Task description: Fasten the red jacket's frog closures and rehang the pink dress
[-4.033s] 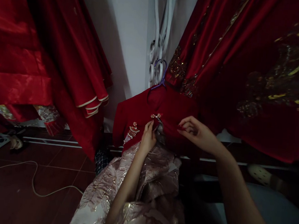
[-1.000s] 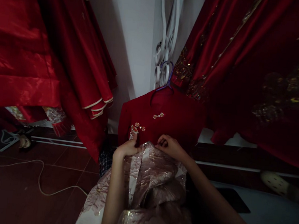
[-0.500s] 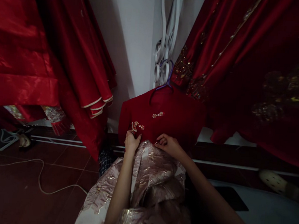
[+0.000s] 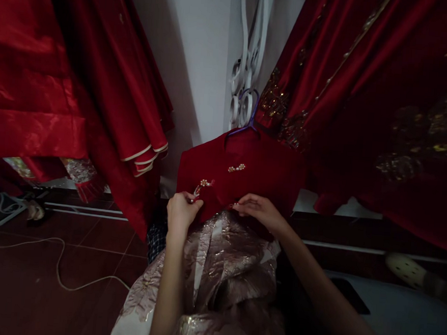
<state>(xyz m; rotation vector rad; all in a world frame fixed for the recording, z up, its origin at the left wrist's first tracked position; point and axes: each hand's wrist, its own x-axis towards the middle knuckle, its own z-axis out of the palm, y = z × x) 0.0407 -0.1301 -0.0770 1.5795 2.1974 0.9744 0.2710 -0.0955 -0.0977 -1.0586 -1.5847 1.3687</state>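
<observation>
At the front of the deep red cloth top, the left hand pinches the fabric, thumb against fingers, just beside a dangling cluster of pale beads. Right hand: fingertips drawn narrow on the same top, near its lower middle; exact point of grip too small to make out. Cloth creased between the two.

Above the hands, a short row of pearly, flower-shaped beads on the chest. Top hangs from a slim purple hanger, against white scrolled metalwork. Below the hands, pink-and-white brocade with a metallic sheen, heaped and folded.

Farther out, left: glossy red garments with cream piping. Right: dark red drapes of cloth with gold sequins. Floor of red-brown tile, crossed by a thin cream cable. Far right, a pale perforated shoe.
</observation>
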